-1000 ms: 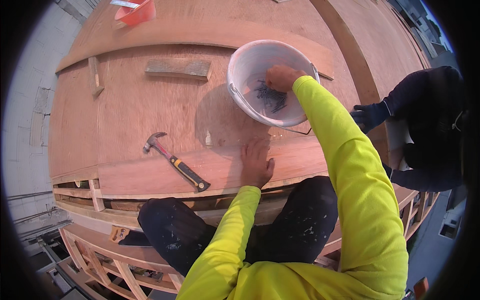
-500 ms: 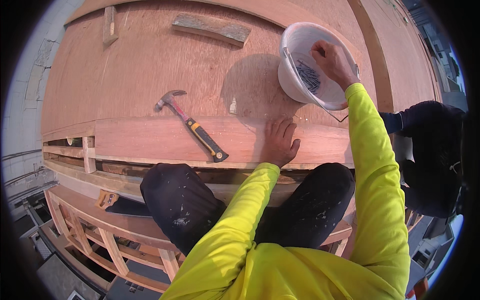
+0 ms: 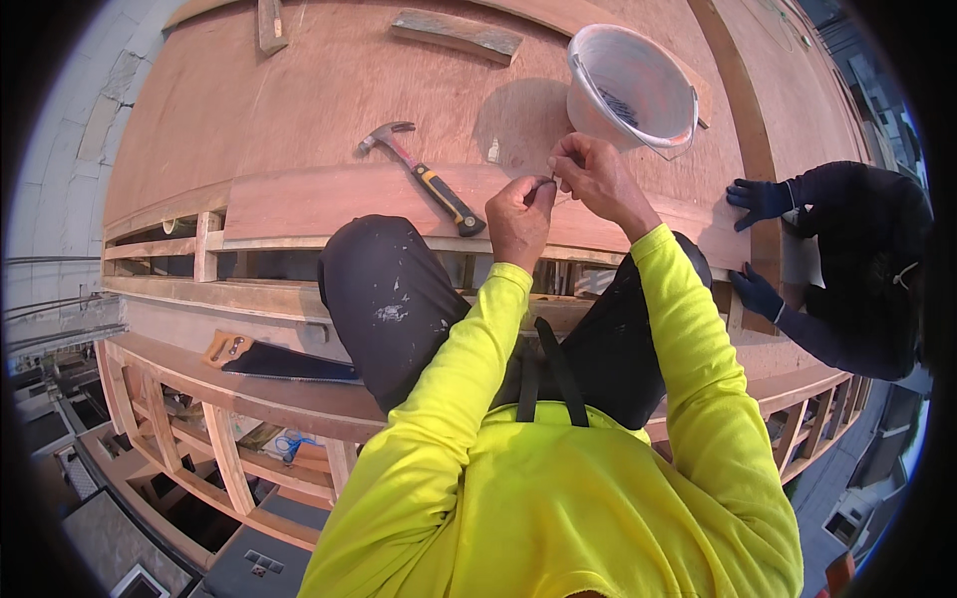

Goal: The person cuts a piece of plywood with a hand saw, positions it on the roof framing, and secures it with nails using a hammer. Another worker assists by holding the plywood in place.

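Note:
My left hand (image 3: 521, 219) and my right hand (image 3: 596, 181) are raised close together over the pale plywood strip (image 3: 319, 204). My right fingers pinch a thin nail; my left fingers are closed on something small and dark that I cannot make out. Just above them stands a white bucket (image 3: 668, 110) with nails (image 3: 616, 103) inside and its wire handle hanging down. A claw hammer (image 3: 439, 191) with a yellow-and-black grip lies on the strip left of my hands. My dark-trousered knees are below them.
At the right, a co-worker in dark clothes (image 3: 862, 259) has gloved hands (image 3: 760, 202) at the board's end. A wood offcut (image 3: 454, 37) lies higher up. A handsaw (image 3: 289, 361) rests on the lower ledge at left. Open timber framing (image 3: 224, 439) drops away below.
My right hand came out of the bucket, and my left hand lifted off the board to meet it. The co-worker's gloved hands now show at the board's end.

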Available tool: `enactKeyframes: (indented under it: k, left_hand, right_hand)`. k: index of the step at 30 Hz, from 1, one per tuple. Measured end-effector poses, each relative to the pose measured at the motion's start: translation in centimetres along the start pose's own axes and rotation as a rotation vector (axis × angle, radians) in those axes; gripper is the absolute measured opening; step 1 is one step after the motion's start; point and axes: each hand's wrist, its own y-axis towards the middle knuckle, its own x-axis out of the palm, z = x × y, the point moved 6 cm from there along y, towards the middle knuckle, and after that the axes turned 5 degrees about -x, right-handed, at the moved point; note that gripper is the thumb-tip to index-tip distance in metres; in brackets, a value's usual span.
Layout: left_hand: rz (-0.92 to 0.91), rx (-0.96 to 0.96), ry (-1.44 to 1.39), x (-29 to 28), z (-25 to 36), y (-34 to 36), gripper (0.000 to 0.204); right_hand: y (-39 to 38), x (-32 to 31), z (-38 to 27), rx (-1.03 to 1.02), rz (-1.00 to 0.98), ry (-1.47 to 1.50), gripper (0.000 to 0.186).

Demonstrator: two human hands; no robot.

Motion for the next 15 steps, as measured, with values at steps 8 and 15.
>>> enactKeyframes:
  k: [8,15]
  left_hand:
    - [0.504,-0.060,-0.036,-9.8,0.9,-1.1,0.018]
    - [0.405,0.135,-0.074,-12.5,6.4,-4.2,0.011]
  right_hand:
    - [4.0,14.7,2.3,-0.128,0.039,-0.048,0.043]
    - [5.0,20.6,1.4,0.097,-0.227,-0.315,0.055]
